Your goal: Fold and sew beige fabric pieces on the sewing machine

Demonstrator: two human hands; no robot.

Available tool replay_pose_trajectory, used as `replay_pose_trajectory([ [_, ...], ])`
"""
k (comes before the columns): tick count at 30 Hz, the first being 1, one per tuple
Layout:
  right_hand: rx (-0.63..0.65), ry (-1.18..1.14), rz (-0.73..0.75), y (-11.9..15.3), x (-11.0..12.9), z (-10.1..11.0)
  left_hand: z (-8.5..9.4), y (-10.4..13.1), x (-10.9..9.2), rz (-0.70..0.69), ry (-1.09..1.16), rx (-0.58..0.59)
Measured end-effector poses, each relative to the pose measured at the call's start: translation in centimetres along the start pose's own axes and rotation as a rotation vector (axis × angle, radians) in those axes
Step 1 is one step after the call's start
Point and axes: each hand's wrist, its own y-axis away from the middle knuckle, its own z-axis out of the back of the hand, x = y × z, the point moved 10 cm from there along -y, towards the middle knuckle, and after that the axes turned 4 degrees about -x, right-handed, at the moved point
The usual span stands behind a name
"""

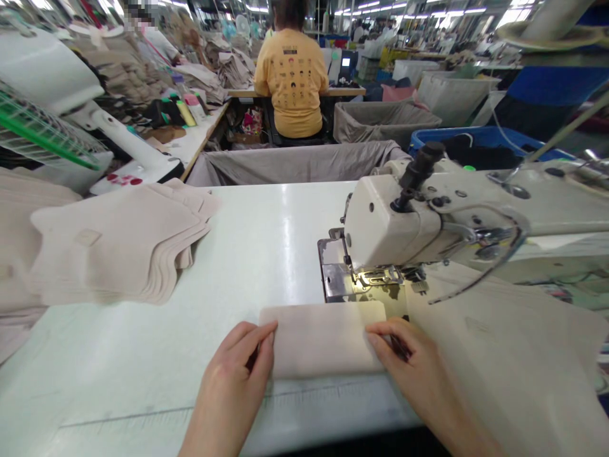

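A beige rectangular fabric piece [326, 343] with rounded corners lies flat on the white table in front of the sewing machine [394, 222]. My left hand [242, 362] pinches its left edge between thumb and forefinger. At the right edge, my right hand [409, 355] has the fabric pinched the same way. The far edge of the piece lies close to the metal needle plate [337, 279], which a small lamp lights. Larger beige fabric panels [504, 343] spread under and beside my right forearm.
To the left is a stack of beige cut panels [118, 244]. Behind it stands a white fan [52, 82] with a green rim. A cloth-lined bin [304, 165] sits beyond the table's far edge. Farther off, a person in a yellow shirt [291, 79] sits facing away.
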Motion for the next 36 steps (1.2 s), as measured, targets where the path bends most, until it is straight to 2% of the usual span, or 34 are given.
replay_pose_trajectory([
  [8,-0.002,0.03,-0.006,-0.1,-0.1,-0.2,-0.2,0.2,-0.2,-0.039,-0.042,0.005],
  [11,-0.008,0.082,0.011,-0.2,0.3,0.0,-0.3,0.4,-0.8,-0.076,-0.125,0.009],
  [13,-0.002,0.142,0.061,-0.2,1.0,0.1,-0.1,0.4,-1.4,-0.139,-0.246,-0.012],
  [16,-0.002,0.268,0.205,0.1,2.3,0.6,-0.3,0.3,-2.8,-0.334,-0.396,-0.02],
  [19,-0.006,0.401,0.393,0.6,3.7,0.9,-1.8,0.0,-3.3,-0.492,-0.437,0.114],
  [21,0.002,0.461,0.479,0.9,4.3,0.7,-3.0,-0.5,-2.9,-0.488,-0.468,0.243],
  [23,0.01,0.487,0.498,0.9,4.4,0.6,-3.9,-1.4,-2.8,-0.426,-0.516,0.333],
  [25,0.013,0.482,0.479,0.7,4.4,0.5,-4.4,-2.4,-3.2,-0.345,-0.561,0.355],
  [29,-0.014,0.457,0.46,0.7,4.9,0.4,-5.6,-5.0,-5.2,-0.25,-0.609,0.3],
  [32,-0.049,0.462,0.458,0.9,5.3,0.1,-7.3,-7.4,-6.3,-0.295,-0.575,0.271],
  [36,-0.054,0.46,0.434,1.2,5.5,-0.7,-10.8,-10.3,-6.1,-0.396,-0.496,0.422],
])
